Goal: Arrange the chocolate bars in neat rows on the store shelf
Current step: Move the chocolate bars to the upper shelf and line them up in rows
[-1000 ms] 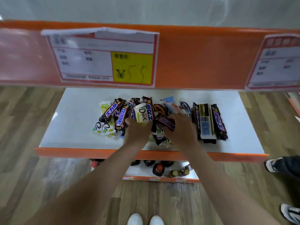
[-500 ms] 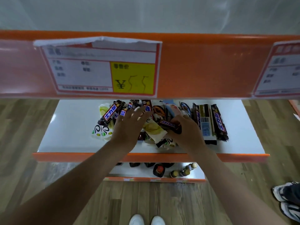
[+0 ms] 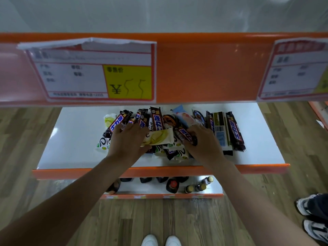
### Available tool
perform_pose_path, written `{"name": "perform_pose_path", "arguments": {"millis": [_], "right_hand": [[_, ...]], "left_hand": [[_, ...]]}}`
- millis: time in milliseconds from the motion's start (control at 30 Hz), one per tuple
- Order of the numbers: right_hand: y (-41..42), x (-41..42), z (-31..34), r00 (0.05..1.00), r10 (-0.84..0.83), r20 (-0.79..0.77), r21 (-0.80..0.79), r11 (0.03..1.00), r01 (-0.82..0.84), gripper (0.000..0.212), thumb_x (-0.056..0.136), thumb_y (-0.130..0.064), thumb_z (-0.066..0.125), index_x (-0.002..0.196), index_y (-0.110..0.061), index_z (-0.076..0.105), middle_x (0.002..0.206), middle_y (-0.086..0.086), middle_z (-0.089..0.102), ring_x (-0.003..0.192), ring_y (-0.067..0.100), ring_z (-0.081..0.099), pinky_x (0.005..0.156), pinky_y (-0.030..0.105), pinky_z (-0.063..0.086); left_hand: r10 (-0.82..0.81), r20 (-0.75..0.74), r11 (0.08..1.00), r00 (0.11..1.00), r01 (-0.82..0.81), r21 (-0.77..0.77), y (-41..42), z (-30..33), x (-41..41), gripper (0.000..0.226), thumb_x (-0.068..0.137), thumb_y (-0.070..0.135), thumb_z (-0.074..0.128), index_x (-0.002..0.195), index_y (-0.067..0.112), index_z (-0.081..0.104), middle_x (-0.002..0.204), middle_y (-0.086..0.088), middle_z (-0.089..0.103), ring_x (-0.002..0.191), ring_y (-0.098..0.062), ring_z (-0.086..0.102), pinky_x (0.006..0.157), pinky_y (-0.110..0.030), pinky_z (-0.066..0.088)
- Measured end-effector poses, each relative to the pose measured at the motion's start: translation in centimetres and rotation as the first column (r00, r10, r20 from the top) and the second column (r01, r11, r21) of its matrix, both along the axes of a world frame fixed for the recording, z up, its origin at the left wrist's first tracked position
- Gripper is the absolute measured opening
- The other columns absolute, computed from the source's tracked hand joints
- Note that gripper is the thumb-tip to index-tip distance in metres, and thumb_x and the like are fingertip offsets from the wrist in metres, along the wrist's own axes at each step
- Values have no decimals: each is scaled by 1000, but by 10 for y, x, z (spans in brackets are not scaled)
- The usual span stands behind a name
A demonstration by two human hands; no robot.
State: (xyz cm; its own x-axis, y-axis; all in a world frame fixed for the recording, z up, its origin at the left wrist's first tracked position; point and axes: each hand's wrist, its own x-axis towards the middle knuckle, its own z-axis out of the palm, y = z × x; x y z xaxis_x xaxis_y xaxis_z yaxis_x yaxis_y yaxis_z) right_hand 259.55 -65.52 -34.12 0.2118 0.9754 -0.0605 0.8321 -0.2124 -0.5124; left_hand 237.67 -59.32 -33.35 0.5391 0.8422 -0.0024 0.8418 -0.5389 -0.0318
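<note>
At the bottom of the view are the toes of the person's white shoes on the wood-look floor, and at the right edge stand someone else's black-and-white sneakers. Just beyond, a low shelf carries dark bottles, one with a red cap, and a few small gold-capped ones.

Above it is the white shelf with its orange front lip, where both bare forearms reach in. The left hand lies over the left part of the jumbled pile of chocolate bars, its thumb and fingers pinching the end of a cream-white Dove bar that lies crosswise on top of the heap. The right hand has its fingers curled round a dark Snickers bar, tilted at the pile's middle. To the right of that hand, three bars lie side by side, pointing front to back, touching one another. Behind the hands, more Snickers bars, a pale-blue wrapper and other packets lie at mixed angles; white-and-green packets poke out at the front and left.

Farthest up, the orange edge of an upper shelf crosses the view, bearing a price tag with a yellow yen panel and a second tag at the right.
</note>
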Motion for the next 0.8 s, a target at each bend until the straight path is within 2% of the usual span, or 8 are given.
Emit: {"name": "perform_pose_path", "arguments": {"millis": [167, 267, 333, 467, 567, 633, 733, 800], "right_hand": [[-2, -3, -1, 998, 65, -8, 54, 996, -64, 66, 83, -31, 60, 142, -28, 32, 138, -4, 49, 123, 21, 48, 84, 35, 49], [3, -8, 4, 994, 21, -104, 77, 997, -13, 59, 84, -27, 62, 138, -27, 37, 124, -5, 56, 103, 18, 57, 57, 15, 39], [6, -13, 8, 989, 28, -145, 108, 994, -13, 45, 86, -24, 61, 129, -21, 47, 114, -6, 57, 90, 11, 55, 55, 6, 33], [13, -24, 6, 989, 69, -132, 79, 995, -58, 17, 94, -25, 51, 98, -14, 63, 93, 3, 69, 74, 13, 62, 57, 19, 46], [17, -24, 4, 953, 71, -293, -40, 995, -86, 24, 96, -17, 44, 110, -9, 63, 87, 9, 69, 72, 21, 66, 64, 36, 54], [15, -20, 10, 970, 150, -193, -79, 983, -168, 31, 90, -15, 54, 121, -13, 59, 97, 5, 65, 87, 21, 65, 73, 35, 54], [16, -15, 19, 944, 284, 166, -76, 959, -275, 44, 83, -29, 67, 125, -23, 55, 134, 4, 45, 126, 25, 40, 97, 41, 41], [18, -16, 23, 889, 378, 258, -67, 925, -374, 47, 81, -32, 69, 125, -27, 54, 137, 0, 41, 132, 27, 31, 104, 48, 33]], "left_hand": [[122, 98, 991, 988, -117, -57, -2, -2, -1, 43, 88, 52, 48, 121, 26, 50, 111, 4, 58, 108, -20, 52, 88, -35, 32], [141, 119, 989, 983, -135, -60, -4, -3, -1, 41, 87, 50, 51, 120, 26, 51, 110, 4, 58, 107, -20, 52, 87, -35, 32], [163, 154, 985, 975, -153, -75, -4, -4, -2, 42, 86, 49, 53, 121, 27, 51, 111, 4, 58, 107, -19, 52, 88, -35, 32], [218, 212, 973, 953, -195, -123, -5, -5, -4, 45, 84, 48, 59, 124, 28, 51, 114, 3, 56, 109, -20, 51, 91, -38, 33], [255, 230, 963, 939, -225, -149, -6, -6, -6, 45, 83, 48, 60, 123, 29, 52, 114, 2, 55, 109, -20, 50, 92, -38, 34], [287, 249, 952, 925, -248, -177, -6, -8, -7, 46, 83, 49, 61, 124, 30, 52, 115, 2, 54, 112, -20, 49, 93, -37, 34], [317, 263, 940, 911, -264, -218, -6, -11, -8, 50, 82, 49, 62, 127, 30, 51, 119, 3, 53, 118, -19, 45, 95, -37, 32], [336, 280, 929, 899, -268, -255, -5, -12, -9, 52, 81, 48, 64, 128, 30, 51, 123, 4, 52, 122, -18, 42, 97, -37, 29]]}}
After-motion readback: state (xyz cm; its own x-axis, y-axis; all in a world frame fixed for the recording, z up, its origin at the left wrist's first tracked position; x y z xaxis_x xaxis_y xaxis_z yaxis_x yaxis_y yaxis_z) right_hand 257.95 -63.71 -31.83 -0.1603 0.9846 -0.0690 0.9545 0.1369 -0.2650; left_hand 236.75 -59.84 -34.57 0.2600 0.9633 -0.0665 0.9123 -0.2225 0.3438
